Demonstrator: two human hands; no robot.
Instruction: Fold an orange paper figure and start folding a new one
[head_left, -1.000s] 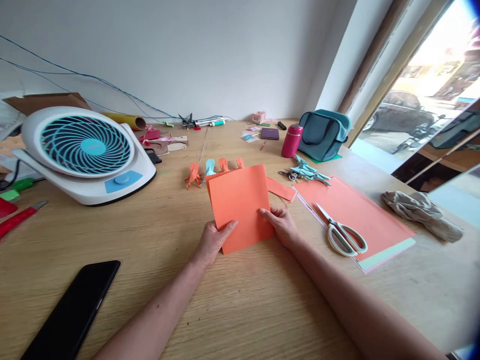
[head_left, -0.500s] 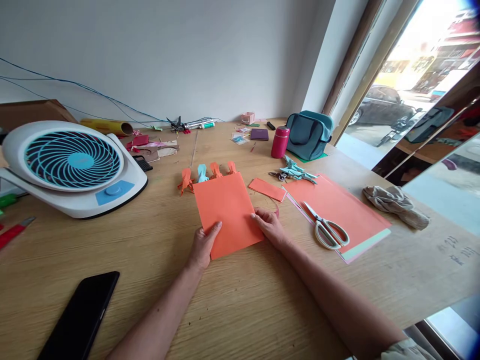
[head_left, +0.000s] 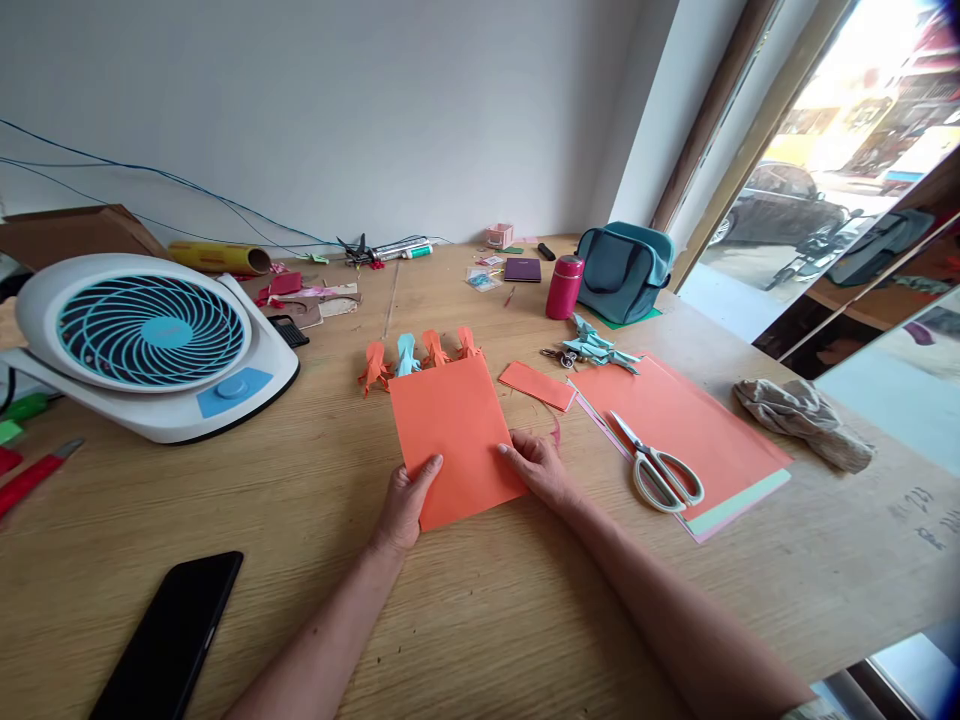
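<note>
On your left a white fan (head_left: 161, 345) stands on the bench (head_left: 300, 500), with a black phone (head_left: 169, 635) lying nearer you. Farther back, a pink bottle (head_left: 564, 288) stands beside a blue bag (head_left: 626, 280); a crumpled cloth (head_left: 806, 422) lies to your right.

A single head-worn camera does all the looking, perched above the near side of the pale brown wooden table (head_left: 315, 480). It faces forward and down, so two bare forearms (head_left: 322, 630) run in from the bottom edge, close by, and the rectangular orange paper (head_left: 457, 440) falls just below mid-view. The view is wide: it reaches across to the plain grey-white wall (head_left: 375, 120) and takes in a bright street-side window (head_left: 840, 150) at its right edge.
</note>
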